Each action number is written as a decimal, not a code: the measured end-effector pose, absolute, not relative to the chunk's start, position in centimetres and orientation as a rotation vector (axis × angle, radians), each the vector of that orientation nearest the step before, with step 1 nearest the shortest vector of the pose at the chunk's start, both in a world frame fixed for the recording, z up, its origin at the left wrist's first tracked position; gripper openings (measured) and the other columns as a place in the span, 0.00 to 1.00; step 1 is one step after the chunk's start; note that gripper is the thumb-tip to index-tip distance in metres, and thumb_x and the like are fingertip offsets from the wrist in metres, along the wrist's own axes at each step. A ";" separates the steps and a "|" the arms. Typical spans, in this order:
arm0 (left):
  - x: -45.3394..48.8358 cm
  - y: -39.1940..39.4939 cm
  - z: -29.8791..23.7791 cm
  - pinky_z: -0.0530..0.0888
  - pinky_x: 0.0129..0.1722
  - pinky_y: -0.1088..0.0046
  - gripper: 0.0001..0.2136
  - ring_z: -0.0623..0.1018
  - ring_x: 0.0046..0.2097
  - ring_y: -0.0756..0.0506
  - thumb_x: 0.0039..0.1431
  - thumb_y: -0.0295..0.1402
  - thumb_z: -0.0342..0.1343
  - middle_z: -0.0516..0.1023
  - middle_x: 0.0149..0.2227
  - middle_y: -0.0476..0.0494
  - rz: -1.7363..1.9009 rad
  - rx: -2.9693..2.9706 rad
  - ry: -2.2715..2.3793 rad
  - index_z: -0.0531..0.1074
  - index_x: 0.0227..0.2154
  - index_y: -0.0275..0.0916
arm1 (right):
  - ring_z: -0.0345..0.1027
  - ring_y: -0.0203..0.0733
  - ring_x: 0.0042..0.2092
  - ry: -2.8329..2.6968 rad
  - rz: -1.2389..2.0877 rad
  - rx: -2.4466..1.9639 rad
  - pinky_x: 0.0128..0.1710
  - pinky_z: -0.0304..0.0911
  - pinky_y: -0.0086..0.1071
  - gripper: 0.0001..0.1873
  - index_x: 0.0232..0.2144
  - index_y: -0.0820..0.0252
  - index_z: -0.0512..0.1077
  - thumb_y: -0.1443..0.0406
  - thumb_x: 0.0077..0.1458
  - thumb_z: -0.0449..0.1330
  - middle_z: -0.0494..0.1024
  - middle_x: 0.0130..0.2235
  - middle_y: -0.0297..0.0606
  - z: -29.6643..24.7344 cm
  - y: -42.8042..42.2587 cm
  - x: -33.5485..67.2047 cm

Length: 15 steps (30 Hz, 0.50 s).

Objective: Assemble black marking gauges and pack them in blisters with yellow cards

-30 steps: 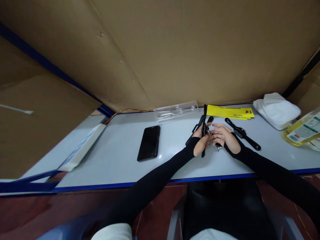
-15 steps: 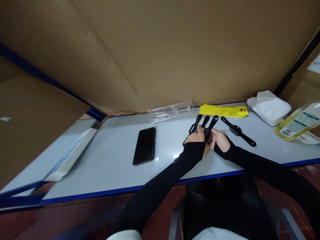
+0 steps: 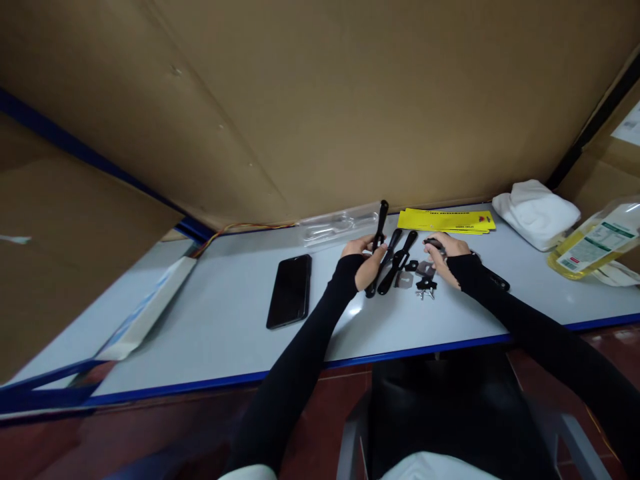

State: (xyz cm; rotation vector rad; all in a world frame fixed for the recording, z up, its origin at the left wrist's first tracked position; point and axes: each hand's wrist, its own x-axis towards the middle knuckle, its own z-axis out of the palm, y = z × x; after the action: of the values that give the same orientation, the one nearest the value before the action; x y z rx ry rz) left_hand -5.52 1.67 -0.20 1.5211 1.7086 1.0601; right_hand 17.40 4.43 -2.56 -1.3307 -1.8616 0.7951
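My left hand (image 3: 364, 261) is closed around a black spokeshave body (image 3: 383, 217), which is tilted upright above the table. Two more black spokeshave bodies lie beside that hand, one of them a full-length frame (image 3: 399, 262) with an open slot. My right hand (image 3: 449, 252) pinches a small dark part (image 3: 434, 243), perhaps a blade cap. Between the hands lie grey blades (image 3: 404, 280), a black cap piece (image 3: 426, 285) and several small silver screws (image 3: 425, 294). Another spokeshave (image 3: 496, 278) is partly hidden behind my right wrist.
Yellow printed cards (image 3: 445, 220) and a clear plastic blister (image 3: 340, 225) lie along the back wall. A phone (image 3: 289, 291) is left of my hands. On the right are a white cloth (image 3: 537, 217) and a bottle of yellow liquid (image 3: 593, 241). Cardboard panels enclose the table.
My hands have moved apart. The left has shifted left and lifted one spokeshave body; the right has moved a little right and up with a small part. Blades, caps and screws now show between them.
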 end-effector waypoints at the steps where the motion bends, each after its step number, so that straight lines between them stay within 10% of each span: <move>1: -6.4 2.3 -0.6 0.69 0.31 0.71 0.20 0.72 0.29 0.47 0.59 0.45 0.60 0.76 0.30 0.46 1.019 1.536 1.744 0.82 0.47 0.38 | 0.74 0.47 0.39 -2.035 0.634 -1.414 0.45 0.68 0.40 0.08 0.41 0.56 0.74 0.60 0.66 0.58 0.80 0.38 0.42 -2.4 4.4 17.6; 8: -9.5 5.1 -3.3 0.66 0.31 0.68 0.16 0.68 0.27 0.47 0.56 0.45 0.64 0.69 0.22 0.48 0.738 1.681 1.879 0.85 0.35 0.36 | 0.70 0.56 0.54 -2.637 0.183 -1.622 0.40 0.66 0.39 0.17 0.53 0.61 0.74 0.59 0.72 0.51 0.72 0.55 0.56 -2.3 2.9 15.9; 15: -8.9 5.3 -3.6 0.66 0.35 0.67 0.13 0.70 0.29 0.46 0.58 0.41 0.66 0.75 0.27 0.46 0.706 1.800 1.906 0.85 0.39 0.36 | 0.65 0.61 0.56 -2.580 0.285 -1.433 0.47 0.67 0.43 0.30 0.52 0.61 0.76 0.43 0.63 0.62 0.74 0.51 0.53 -2.9 3.5 17.3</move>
State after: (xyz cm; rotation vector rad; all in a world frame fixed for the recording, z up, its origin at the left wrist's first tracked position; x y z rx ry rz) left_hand -8.93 5.31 -3.58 1.8000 1.9065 0.7063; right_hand 17.30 3.46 -2.90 -1.4332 -2.5804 0.2845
